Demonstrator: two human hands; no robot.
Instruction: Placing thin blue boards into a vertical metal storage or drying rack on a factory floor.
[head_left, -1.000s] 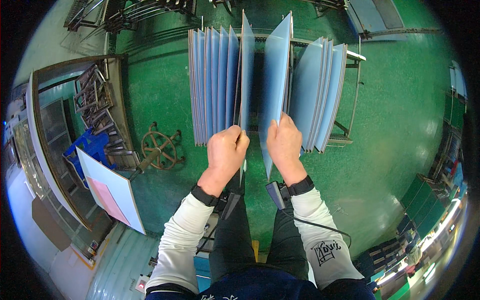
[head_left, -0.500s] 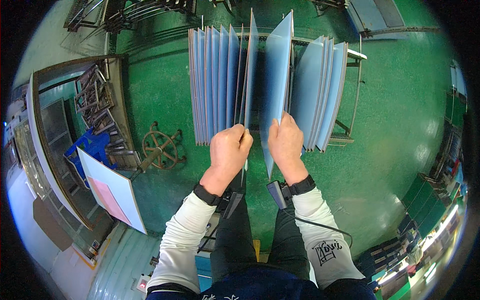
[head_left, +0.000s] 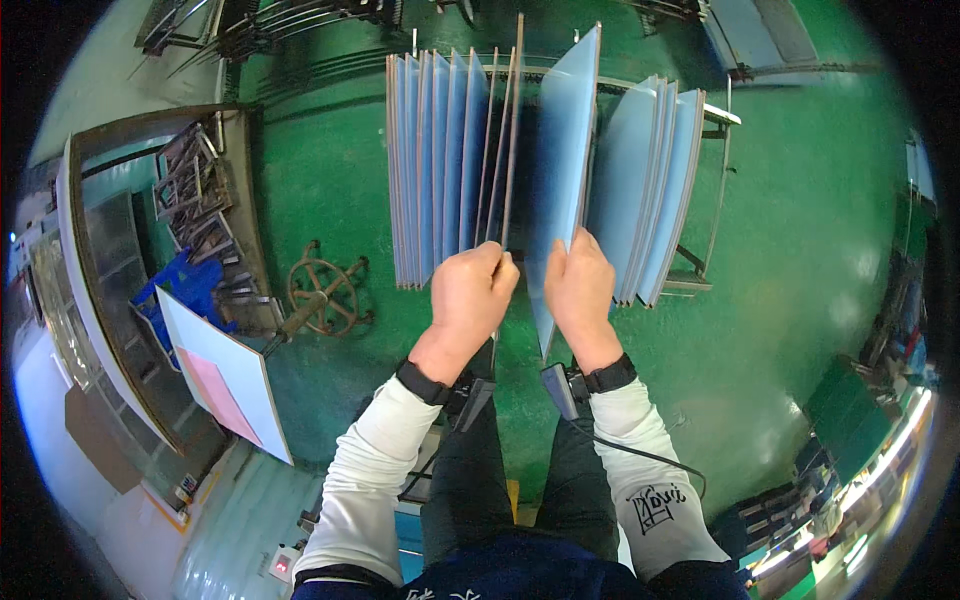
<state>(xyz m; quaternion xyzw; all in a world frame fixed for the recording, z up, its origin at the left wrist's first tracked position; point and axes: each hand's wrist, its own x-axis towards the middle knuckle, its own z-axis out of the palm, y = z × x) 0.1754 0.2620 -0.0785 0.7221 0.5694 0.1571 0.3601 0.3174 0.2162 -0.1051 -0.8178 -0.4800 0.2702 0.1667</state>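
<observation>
Thin blue panels with brown edges stand upright side by side in a rack [head_left: 722,165], a left group [head_left: 440,170] and a right group [head_left: 640,200] with a gap between. At the gap's left side my left hand [head_left: 468,300] is closed on the near edge of a thin panel [head_left: 513,140], seen almost edge-on. Across the gap my right hand [head_left: 583,295] pinches the near edge of another panel [head_left: 565,140], whose pale blue face shows toward the left. That panel's lower near corner hangs beside the right wrist. Both sets of fingertips are partly hidden.
To my left, a wheeled stand [head_left: 325,290] bears a tilted pale board [head_left: 235,390] with a pink sheet. Beyond it, a large frame [head_left: 240,190] encloses a pile of metal frames [head_left: 195,190] and a blue object [head_left: 180,290]. More metal racks [head_left: 280,25] stand at the far side.
My left hand has shifted slightly right, and its panel has turned from showing some blue face to nearly edge-on. The right hand keeps its grip, a little farther right in the picture.
</observation>
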